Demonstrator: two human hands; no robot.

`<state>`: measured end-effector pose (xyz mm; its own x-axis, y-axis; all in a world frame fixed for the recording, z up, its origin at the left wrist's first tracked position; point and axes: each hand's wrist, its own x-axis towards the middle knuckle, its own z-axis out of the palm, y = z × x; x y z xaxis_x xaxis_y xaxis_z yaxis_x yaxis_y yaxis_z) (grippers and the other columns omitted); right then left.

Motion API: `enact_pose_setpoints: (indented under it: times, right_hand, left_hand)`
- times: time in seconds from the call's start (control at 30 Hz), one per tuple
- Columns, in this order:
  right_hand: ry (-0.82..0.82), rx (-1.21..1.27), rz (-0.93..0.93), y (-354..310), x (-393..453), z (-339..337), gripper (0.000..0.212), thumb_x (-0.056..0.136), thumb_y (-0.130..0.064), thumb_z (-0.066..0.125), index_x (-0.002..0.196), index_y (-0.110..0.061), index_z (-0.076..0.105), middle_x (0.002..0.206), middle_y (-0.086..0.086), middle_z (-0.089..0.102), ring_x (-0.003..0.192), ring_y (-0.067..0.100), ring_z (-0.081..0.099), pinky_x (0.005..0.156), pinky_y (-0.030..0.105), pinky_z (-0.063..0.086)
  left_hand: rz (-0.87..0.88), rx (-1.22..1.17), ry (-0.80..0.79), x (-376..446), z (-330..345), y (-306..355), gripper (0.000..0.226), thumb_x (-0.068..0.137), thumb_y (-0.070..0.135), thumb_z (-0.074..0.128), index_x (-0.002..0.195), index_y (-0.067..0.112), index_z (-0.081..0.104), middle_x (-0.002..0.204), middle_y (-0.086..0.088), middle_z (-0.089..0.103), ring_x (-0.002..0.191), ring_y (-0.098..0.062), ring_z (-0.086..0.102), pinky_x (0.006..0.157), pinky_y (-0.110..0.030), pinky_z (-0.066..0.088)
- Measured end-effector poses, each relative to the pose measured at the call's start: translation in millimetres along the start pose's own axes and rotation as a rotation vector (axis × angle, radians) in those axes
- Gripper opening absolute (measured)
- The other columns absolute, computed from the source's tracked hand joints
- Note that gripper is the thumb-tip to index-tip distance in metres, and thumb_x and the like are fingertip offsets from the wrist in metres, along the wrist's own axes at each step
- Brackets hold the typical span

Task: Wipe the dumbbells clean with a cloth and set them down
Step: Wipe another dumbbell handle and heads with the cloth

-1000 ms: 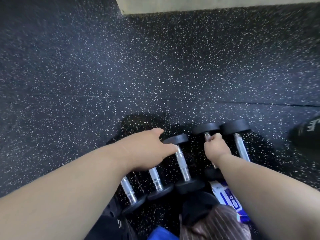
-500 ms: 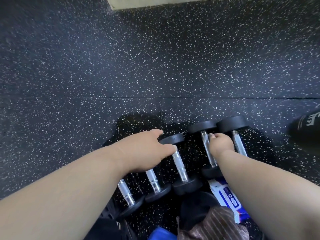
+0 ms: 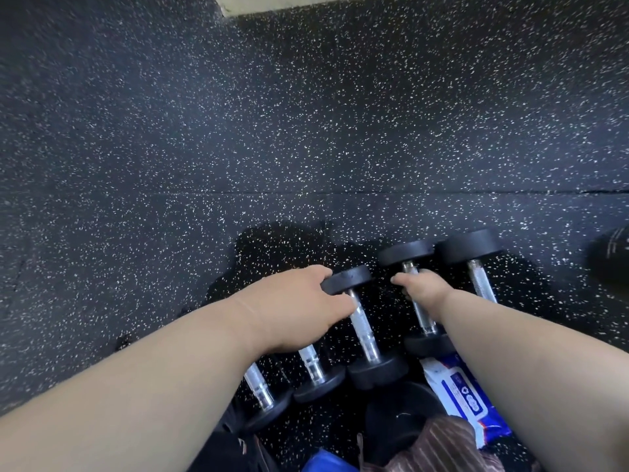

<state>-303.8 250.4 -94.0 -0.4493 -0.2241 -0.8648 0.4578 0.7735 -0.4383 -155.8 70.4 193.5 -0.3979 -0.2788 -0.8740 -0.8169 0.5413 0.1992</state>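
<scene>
Under where we grip lies the black rubber floor (image 3: pixel 306 131), flecked all over with white, and a thin seam (image 3: pixel 238 193) crosses it just beyond our grips. Nearer to us than the right grip we see a blue-and-white packet (image 3: pixel 459 393) lying flat, with brown striped fabric (image 3: pixel 439 447) just below it. Far out to the right sits a dark rounded object (image 3: pixel 612 257), cut by the edge, and a pale strip (image 3: pixel 306 1) shows far ahead.
</scene>
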Motion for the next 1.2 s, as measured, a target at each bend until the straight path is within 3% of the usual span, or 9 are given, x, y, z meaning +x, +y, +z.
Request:
enact_pose_setpoints:
  times: [0.2, 0.33, 0.53, 0.67, 0.87, 0.93, 1.0, 1.13, 1.2]
  right_hand:
    - [0.050, 0.019, 0.033, -7, 2, 6, 0.044, 0.075, -0.036, 0.083, 0.101, -0.005, 0.065, 0.088, 0.012, 0.068, 0.081, 0.028, 0.065, 0.087, 0.046, 0.057]
    - [0.138, 0.110, 0.047, -1, 6, 8, 0.037, 0.075, -0.036, 0.083, 0.097, -0.010, 0.066, 0.090, 0.008, 0.069, 0.096, 0.034, 0.068, 0.097, 0.051, 0.057]
    - [0.194, 0.163, -0.035, -30, -33, -2, 0.023, 0.090, -0.033, 0.072, 0.078, -0.015, 0.063, 0.078, 0.010, 0.063, 0.078, 0.028, 0.057, 0.084, 0.046, 0.055]
    - [0.158, 0.199, -0.130, -54, -75, -12, 0.024, 0.094, -0.030, 0.069, 0.075, -0.019, 0.059, 0.072, 0.000, 0.058, 0.065, 0.020, 0.056, 0.061, 0.031, 0.050]
    - [0.133, 0.322, -0.322, -71, -178, -32, 0.010, 0.095, -0.008, 0.061, 0.100, -0.009, 0.070, 0.061, -0.005, 0.059, 0.058, 0.014, 0.050, 0.057, 0.029, 0.039]
    - [0.118, 0.296, -0.385, -69, -218, -32, 0.009, 0.093, -0.009, 0.063, 0.096, -0.009, 0.071, 0.065, -0.003, 0.061, 0.063, 0.020, 0.052, 0.064, 0.035, 0.045]
    - [0.100, 0.239, -0.454, -63, -254, -33, 0.005, 0.091, -0.013, 0.067, 0.087, -0.013, 0.070, 0.058, -0.003, 0.060, 0.063, 0.022, 0.051, 0.064, 0.036, 0.044]
    - [0.086, -0.008, -0.538, -33, -335, -24, 0.018, 0.098, -0.013, 0.061, 0.080, -0.014, 0.066, 0.051, 0.000, 0.055, 0.032, 0.011, 0.043, 0.035, 0.016, 0.028]
    - [0.069, -0.091, -0.613, -18, -371, -16, 0.021, 0.100, -0.018, 0.061, 0.079, -0.016, 0.064, 0.051, -0.006, 0.058, 0.025, 0.001, 0.041, 0.028, 0.015, 0.025]
  left_hand:
    - [-0.014, -0.032, -0.009, -9, 0, 1, 0.020, 0.101, 0.065, 0.055, 0.111, 0.051, 0.045, 0.129, 0.003, 0.075, 0.065, -0.016, 0.061, 0.087, -0.048, 0.062]
    - [0.004, -0.013, 0.014, -16, -2, 3, 0.056, 0.100, 0.069, 0.054, 0.150, 0.045, 0.047, 0.127, 0.007, 0.074, 0.069, -0.017, 0.070, 0.087, -0.045, 0.064]
    - [0.060, 0.055, 0.050, -37, 5, 2, 0.056, 0.101, 0.068, 0.054, 0.148, 0.039, 0.051, 0.119, 0.007, 0.074, 0.072, -0.016, 0.067, 0.079, -0.034, 0.059]
    - [0.087, 0.123, 0.091, -54, 13, 1, 0.064, 0.100, 0.069, 0.053, 0.155, 0.036, 0.049, 0.132, 0.005, 0.067, 0.112, -0.021, 0.067, 0.106, -0.040, 0.053]
    - [0.188, 0.161, 0.236, -93, 32, -6, 0.076, 0.101, 0.069, 0.051, 0.167, 0.034, 0.037, 0.161, 0.003, 0.056, 0.135, -0.023, 0.060, 0.108, -0.036, 0.048]
    - [0.233, 0.121, 0.298, -105, 41, -11, 0.082, 0.100, 0.069, 0.053, 0.171, 0.034, 0.029, 0.163, 0.002, 0.054, 0.138, -0.026, 0.061, 0.102, -0.037, 0.048]
    - [0.280, 0.057, 0.368, -113, 48, -17, 0.091, 0.095, 0.076, 0.055, 0.172, 0.036, 0.026, 0.169, 0.001, 0.046, 0.144, -0.027, 0.056, 0.114, -0.042, 0.046]
    - [0.410, -0.164, 0.397, -145, 64, -26, 0.111, 0.082, 0.091, 0.061, 0.172, 0.045, 0.015, 0.177, -0.004, 0.029, 0.152, -0.029, 0.045, 0.125, -0.058, 0.037]
    - [0.510, -0.243, 0.373, -163, 73, -27, 0.123, 0.071, 0.098, 0.066, 0.172, 0.047, 0.016, 0.174, -0.001, 0.033, 0.148, -0.025, 0.047, 0.123, -0.053, 0.037]
